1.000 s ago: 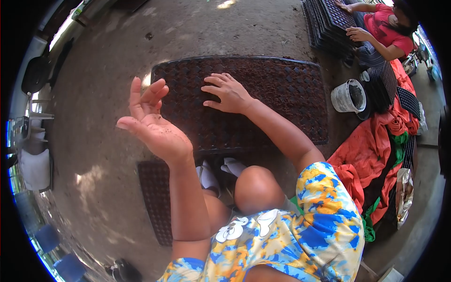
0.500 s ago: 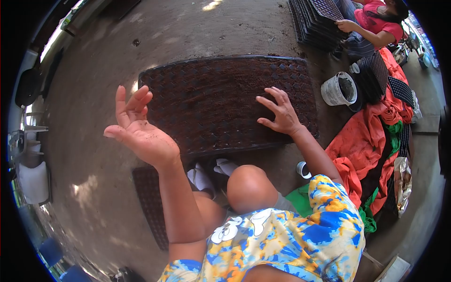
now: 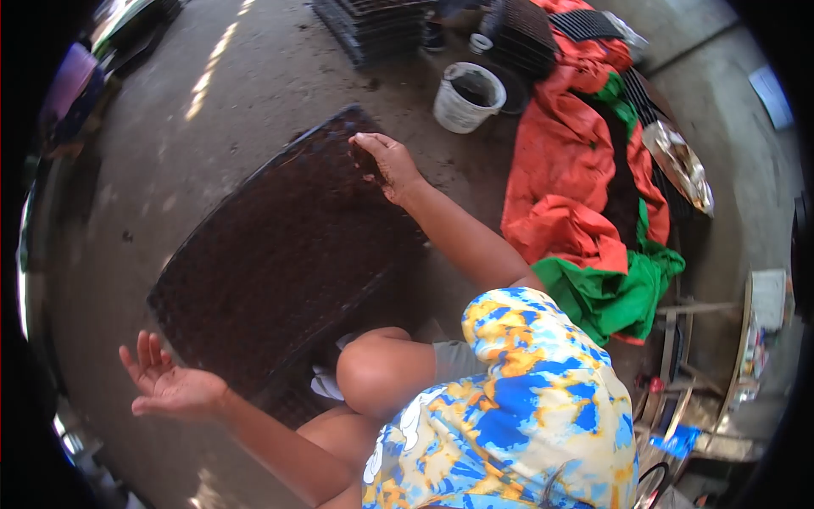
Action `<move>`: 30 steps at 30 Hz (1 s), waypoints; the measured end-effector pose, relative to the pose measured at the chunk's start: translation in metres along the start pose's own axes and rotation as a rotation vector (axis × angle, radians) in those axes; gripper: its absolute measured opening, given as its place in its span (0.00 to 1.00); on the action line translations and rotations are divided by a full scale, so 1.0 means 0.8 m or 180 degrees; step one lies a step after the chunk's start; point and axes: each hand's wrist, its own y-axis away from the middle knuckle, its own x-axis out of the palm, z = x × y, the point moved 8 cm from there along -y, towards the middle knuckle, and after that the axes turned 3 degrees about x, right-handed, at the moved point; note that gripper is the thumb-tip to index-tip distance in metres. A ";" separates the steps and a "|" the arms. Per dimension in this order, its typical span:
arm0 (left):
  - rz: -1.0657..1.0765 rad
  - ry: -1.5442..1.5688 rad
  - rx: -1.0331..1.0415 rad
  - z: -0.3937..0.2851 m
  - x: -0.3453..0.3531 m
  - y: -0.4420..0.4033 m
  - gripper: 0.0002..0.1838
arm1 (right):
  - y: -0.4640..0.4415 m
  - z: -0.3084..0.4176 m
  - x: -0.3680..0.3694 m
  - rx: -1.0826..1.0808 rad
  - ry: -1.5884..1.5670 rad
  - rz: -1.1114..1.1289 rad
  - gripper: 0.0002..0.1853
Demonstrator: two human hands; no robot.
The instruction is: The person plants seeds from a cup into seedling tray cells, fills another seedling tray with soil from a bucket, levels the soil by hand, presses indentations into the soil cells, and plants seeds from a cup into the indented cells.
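Note:
A large dark seedling tray [image 3: 280,229], covered with dark brown soil, lies on the ground in front of my knees. My right hand [image 3: 392,168] is over the tray's right end, fingers curled round a clump of dark soil [image 3: 370,163], with crumbs on the skin. Off the near left corner of the tray, my left hand [image 3: 178,386] is held palm up, fingers apart, with nothing in it. Part of another dark tray [image 3: 292,403] shows beneath my legs.
A white bucket [image 3: 465,100] of dark material stands beyond the tray's right end. Stacked black trays [image 3: 373,34] are behind it. Crumpled red tarpaulin [image 3: 564,170] and green cloth [image 3: 606,293] lie to my right. A wooden frame [image 3: 695,365] stands further right.
The view has turned right, so the tray now looks slanted. My right hand has gone from spread fingers to curled at the tray's right end. My left hand has lowered, still open.

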 end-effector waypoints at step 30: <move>-0.0504 0.0191 -0.0134 -0.018 -0.031 -0.002 0.44 | 0.161 -0.218 0.377 -0.2938 0.4786 0.2442 0.53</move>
